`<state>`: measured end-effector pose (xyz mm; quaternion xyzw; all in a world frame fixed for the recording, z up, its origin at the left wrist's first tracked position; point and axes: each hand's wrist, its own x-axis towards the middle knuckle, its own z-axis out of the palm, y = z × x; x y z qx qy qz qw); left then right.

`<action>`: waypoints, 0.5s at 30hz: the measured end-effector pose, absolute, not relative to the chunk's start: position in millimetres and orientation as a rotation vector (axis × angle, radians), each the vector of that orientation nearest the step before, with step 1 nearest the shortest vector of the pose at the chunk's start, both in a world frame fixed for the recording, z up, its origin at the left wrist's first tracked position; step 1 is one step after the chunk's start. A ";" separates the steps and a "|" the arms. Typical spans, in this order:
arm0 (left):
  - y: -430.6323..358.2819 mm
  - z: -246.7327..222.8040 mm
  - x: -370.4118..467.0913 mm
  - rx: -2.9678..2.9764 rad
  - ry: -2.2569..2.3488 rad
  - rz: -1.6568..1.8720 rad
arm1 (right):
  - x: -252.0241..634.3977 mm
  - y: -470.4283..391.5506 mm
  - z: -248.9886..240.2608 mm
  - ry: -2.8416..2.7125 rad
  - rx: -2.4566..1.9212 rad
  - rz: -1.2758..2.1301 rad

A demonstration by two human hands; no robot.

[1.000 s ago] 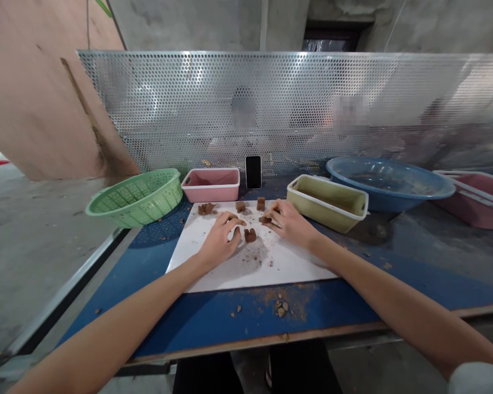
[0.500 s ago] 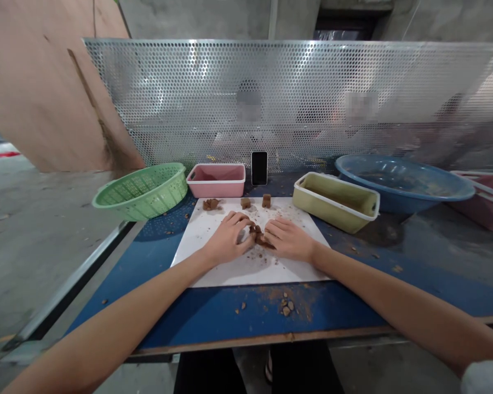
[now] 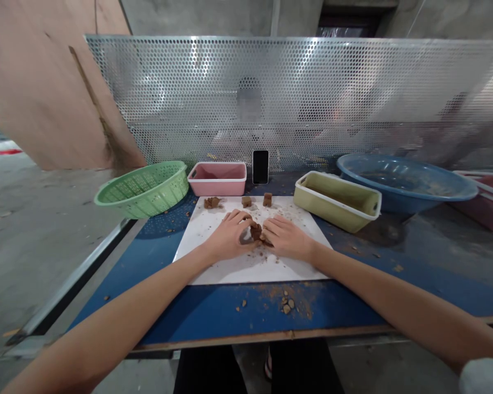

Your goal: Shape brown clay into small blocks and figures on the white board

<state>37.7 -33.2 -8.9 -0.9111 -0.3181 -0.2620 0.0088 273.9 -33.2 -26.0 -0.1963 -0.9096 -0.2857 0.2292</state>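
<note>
A dark brown lump of clay [image 3: 256,232] sits between my two hands over a white board [image 3: 213,271]. My left hand [image 3: 231,236] curls around its left side, fingers at the back and thumb in front. From the right, my right hand [image 3: 285,236] presses against it with bent fingers, which hide part of the lump. Crumbs are scattered on the board around them. Along the board's far edge stand a crumbly clay pile [image 3: 211,203], a small clay block [image 3: 246,202] and a taller clay block [image 3: 267,199].
Behind the board are a green basket [image 3: 143,200], a pink bin [image 3: 217,187], an upright phone [image 3: 260,167], an olive bin [image 3: 332,205] and a blue basin [image 3: 411,191]. A perforated metal screen [image 3: 287,82] closes the back. Pebbles [image 3: 287,304] lie near the blue table's front edge.
My hands have drawn slightly closer around the clay, which looks more gathered into one lump. The flatter piece under my right fingers shows less. The view has shifted slightly.
</note>
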 end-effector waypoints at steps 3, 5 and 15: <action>-30.9 -11.5 38.6 -2.864 -0.980 -0.832 | 274.1 -32.3 -26.2 -2.533 -0.551 -0.788; -29.3 -13.1 39.2 -2.871 -0.979 -0.841 | 274.1 -32.0 -26.5 -2.536 -0.546 -0.781; -28.4 -12.9 41.2 -3.035 -0.995 -0.911 | 274.6 -34.5 -21.4 -2.493 -0.547 -0.740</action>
